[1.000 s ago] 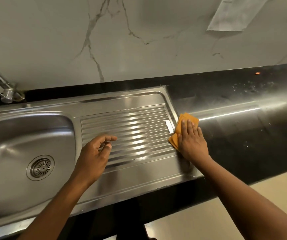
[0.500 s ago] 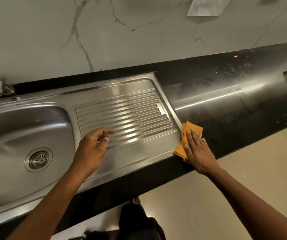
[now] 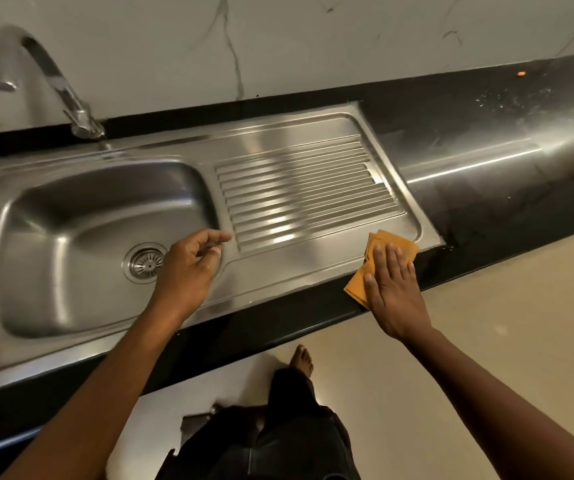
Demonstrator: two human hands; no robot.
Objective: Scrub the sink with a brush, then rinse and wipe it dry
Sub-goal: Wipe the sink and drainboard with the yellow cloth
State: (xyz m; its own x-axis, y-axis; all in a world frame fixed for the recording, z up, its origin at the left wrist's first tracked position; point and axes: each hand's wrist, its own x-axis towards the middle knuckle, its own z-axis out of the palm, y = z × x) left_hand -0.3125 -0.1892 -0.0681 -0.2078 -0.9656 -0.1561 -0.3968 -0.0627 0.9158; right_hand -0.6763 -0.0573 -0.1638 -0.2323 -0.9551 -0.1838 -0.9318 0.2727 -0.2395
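A stainless steel sink (image 3: 71, 216) with a round drain (image 3: 143, 262) sits in a black counter (image 3: 486, 140), its ribbed drainboard (image 3: 306, 192) to the right. My right hand (image 3: 393, 289) presses flat on a folded orange cloth (image 3: 379, 252) at the drainboard's front right corner, near the counter's front edge. My left hand (image 3: 192, 268) hovers over the basin's right rim with fingers loosely curled and holds nothing. No brush is in view.
A curved chrome faucet (image 3: 53, 84) rises behind the basin against a white marble wall (image 3: 278, 39). White specks and an orange speck (image 3: 521, 74) lie on the counter at the far right. My leg and bare foot (image 3: 303, 358) stand on the beige floor below.
My right hand has slid the cloth from the drainboard's right edge toward the front corner. The view has shifted left, bringing the faucet and whole basin in. My left hand stays loosely curled.
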